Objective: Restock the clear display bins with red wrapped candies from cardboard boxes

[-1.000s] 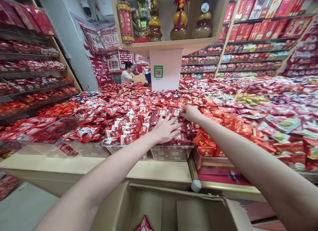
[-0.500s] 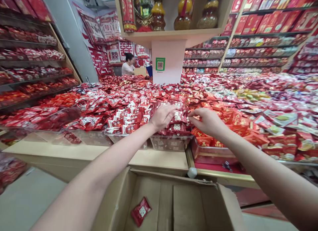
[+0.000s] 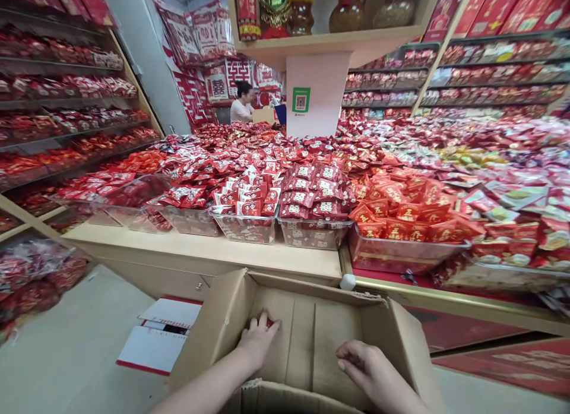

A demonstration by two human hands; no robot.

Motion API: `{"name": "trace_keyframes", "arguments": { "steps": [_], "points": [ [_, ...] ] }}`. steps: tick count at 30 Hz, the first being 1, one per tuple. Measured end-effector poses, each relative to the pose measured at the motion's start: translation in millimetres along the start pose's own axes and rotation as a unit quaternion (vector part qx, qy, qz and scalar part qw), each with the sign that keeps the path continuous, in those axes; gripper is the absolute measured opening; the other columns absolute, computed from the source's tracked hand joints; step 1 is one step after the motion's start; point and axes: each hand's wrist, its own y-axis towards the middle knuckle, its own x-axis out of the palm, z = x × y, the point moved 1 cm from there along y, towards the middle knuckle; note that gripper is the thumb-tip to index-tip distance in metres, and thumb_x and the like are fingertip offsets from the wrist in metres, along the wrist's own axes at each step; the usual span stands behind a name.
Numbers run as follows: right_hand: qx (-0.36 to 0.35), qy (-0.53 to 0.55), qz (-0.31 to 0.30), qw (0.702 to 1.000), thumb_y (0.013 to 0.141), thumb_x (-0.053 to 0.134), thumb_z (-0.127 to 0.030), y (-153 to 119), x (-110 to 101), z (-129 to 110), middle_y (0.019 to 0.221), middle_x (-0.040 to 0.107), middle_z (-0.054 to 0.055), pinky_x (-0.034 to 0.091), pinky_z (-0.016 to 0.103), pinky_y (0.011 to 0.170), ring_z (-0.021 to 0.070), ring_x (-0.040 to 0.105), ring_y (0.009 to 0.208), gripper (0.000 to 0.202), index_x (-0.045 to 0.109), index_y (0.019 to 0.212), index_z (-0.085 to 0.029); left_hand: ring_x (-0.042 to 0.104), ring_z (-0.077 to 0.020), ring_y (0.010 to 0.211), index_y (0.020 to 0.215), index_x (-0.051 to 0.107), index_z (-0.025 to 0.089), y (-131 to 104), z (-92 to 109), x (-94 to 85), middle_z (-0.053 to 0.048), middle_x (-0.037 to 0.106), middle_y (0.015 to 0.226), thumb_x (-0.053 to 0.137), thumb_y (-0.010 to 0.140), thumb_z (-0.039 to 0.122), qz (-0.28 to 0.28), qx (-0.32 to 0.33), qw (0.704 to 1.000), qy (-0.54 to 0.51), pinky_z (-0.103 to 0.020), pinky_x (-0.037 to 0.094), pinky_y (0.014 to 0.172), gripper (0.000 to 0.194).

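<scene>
A cardboard box (image 3: pixel 307 343) stands in front of me, and both my hands are inside it. My left hand (image 3: pixel 257 343) is at the box's left side, its fingers closed over a small red packet (image 3: pixel 269 322), most of which they hide. My right hand (image 3: pixel 369 369) hovers over the right part of the box floor. Its fingers are curled in toward the thumb, and nothing shows between them. Just beyond the box, a clear plastic bin (image 3: pixel 314 234) holds dark red packets (image 3: pixel 312 191) with white characters, stacked in rows.
More bins of packets line the counter, including orange-red packets (image 3: pixel 401 212) and white-and-red packets (image 3: pixel 249 194). A wooden display shelf (image 3: pixel 329 46) rises on a white post (image 3: pixel 318 87). White-and-red flat boxes (image 3: pixel 155 343) lie on the floor at left. A person (image 3: pixel 241 102) sits behind the counter.
Both hands have come back from the packets on the counter and down into the box. My left hand now covers the red packet there. The view has tilted down.
</scene>
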Motion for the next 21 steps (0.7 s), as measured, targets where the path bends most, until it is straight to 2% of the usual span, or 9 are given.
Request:
{"name": "trace_keyframes", "arguments": {
  "steps": [2,6,9,11,14,17,19,21],
  "points": [
    [0.007,0.009,0.004,1.0,0.071,0.048,-0.043,-1,3,-1,0.067,0.063,0.003,0.046,0.04,0.059,0.0254,0.061,0.065,0.014,0.06,0.072,-0.035,0.049,-0.0331,0.104,0.114,0.049,0.027,6,-3,-0.6,-0.01,0.043,0.118,0.062,0.048,0.002,0.03,0.003,1.0,-0.007,-0.045,0.043,0.08,0.072],
    [0.011,0.024,-0.018,0.999,0.07,0.05,-0.044,1,13,-1,0.064,0.063,0.003,0.047,0.043,0.061,0.0264,0.06,0.065,0.015,0.059,0.07,-0.032,0.054,-0.0275,0.096,0.096,0.058,0.02,5,-3,-10.3,-0.008,0.051,0.102,0.061,0.057,0.006,0.071,0.047,0.996,-0.042,-0.039,0.043,0.081,0.042],
    [0.012,0.093,-0.007,0.996,0.066,0.054,-0.047,12,22,-5,0.068,0.062,0.003,0.048,0.043,0.062,0.0275,0.06,0.07,0.016,0.06,0.072,-0.033,0.056,-0.0178,0.088,0.095,0.058,0.023,-5,12,-27.2,-0.002,0.056,0.093,0.054,0.073,0.019,0.098,0.109,0.986,-0.085,-0.029,0.043,0.081,0.022],
    [0.045,0.208,0.034,0.976,0.063,0.054,-0.055,21,23,-17,0.072,0.061,0.002,0.049,0.041,0.054,0.0268,0.061,0.069,0.027,0.058,0.082,-0.035,0.054,-0.014,0.088,0.097,0.057,0.024,-18,32,-47.1,0.0,0.056,0.093,0.053,0.077,0.029,0.136,0.176,0.965,-0.138,-0.023,0.042,0.08,0.021],
    [0.094,0.391,0.066,0.913,0.065,0.052,-0.061,31,14,-47,0.066,0.057,-0.001,0.044,0.03,0.041,0.017,0.056,0.051,0.04,0.053,0.092,-0.031,0.053,-0.0146,0.087,0.089,0.057,0.02,-43,62,-83.3,-0.003,0.057,0.091,0.052,0.078,0.03,0.23,0.318,0.887,-0.244,-0.024,0.042,0.08,0.015],
    [0.045,0.466,0.078,0.88,0.066,0.063,-0.045,35,-5,-77,0.064,0.055,-0.003,0.042,0.021,0.044,0.0074,0.05,0.047,0.033,0.055,0.088,-0.021,0.052,-0.0166,0.09,0.087,0.056,0.019,-59,81,-108.4,-0.006,0.056,0.093,0.052,0.077,0.022,0.282,0.403,0.82,-0.292,-0.029,0.042,0.083,0.012],
    [0.004,0.476,0.11,0.873,0.065,0.068,-0.036,34,-18,-89,0.066,0.057,-0.003,0.042,0.019,0.047,0.006,0.05,0.05,0.031,0.056,0.087,-0.019,0.05,-0.0188,0.1,0.095,0.056,0.018,-64,85,-114.4,-0.008,0.053,0.106,0.055,0.073,0.018,0.303,0.407,0.783,-0.359,-0.032,0.039,0.088,0.022],
    [-0.025,0.459,0.148,0.876,0.067,0.067,-0.033,30,-27,-96,0.066,0.058,-0.002,0.043,0.02,0.048,0.0068,0.052,0.052,0.028,0.057,0.088,-0.018,0.049,-0.0195,0.103,0.108,0.049,0.021,-68,85,-114.2,-0.009,0.047,0.118,0.056,0.073,0.02,0.291,0.353,0.733,-0.503,-0.033,0.04,0.087,0.036]
  ]
}}
